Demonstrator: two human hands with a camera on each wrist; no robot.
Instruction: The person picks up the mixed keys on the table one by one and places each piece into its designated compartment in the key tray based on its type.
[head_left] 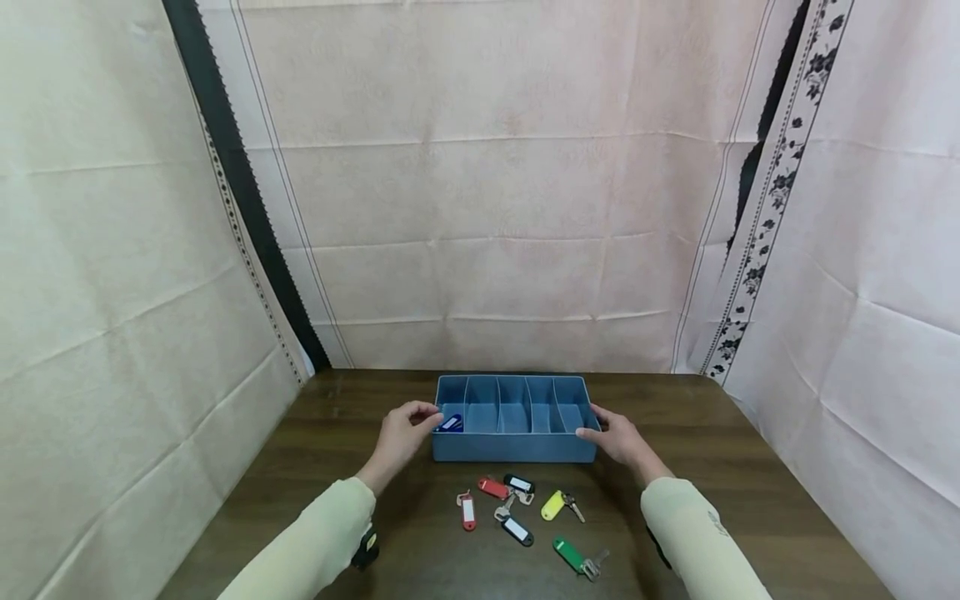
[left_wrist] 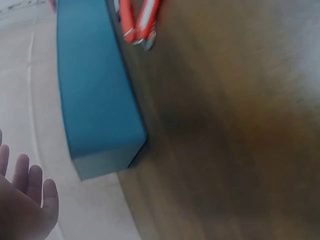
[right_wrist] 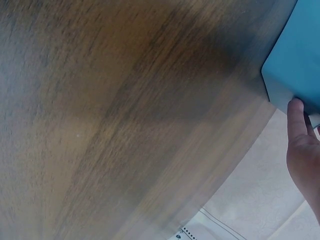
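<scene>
A blue box [head_left: 513,447] divided into several compartments stands on the table. In its leftmost compartment lies a blue key tag [head_left: 451,423] with a white label. My left hand [head_left: 405,433] hovers at the box's left end, fingertips close to that tag; in the left wrist view its fingers [left_wrist: 35,182] look loosely bent, with nothing visible in them. My right hand [head_left: 618,437] grips the box's right end, thumb at the front edge and fingers along the side. The right wrist view shows a finger [right_wrist: 296,112] against the box's end wall [right_wrist: 277,90].
In front of the box lie red key tags [head_left: 468,512], dark ones [head_left: 517,531], a yellow one [head_left: 552,506] and a green one [head_left: 568,553], most with keys. The wooden table [head_left: 345,467] meets light cloth [head_left: 480,250] at the back and sides.
</scene>
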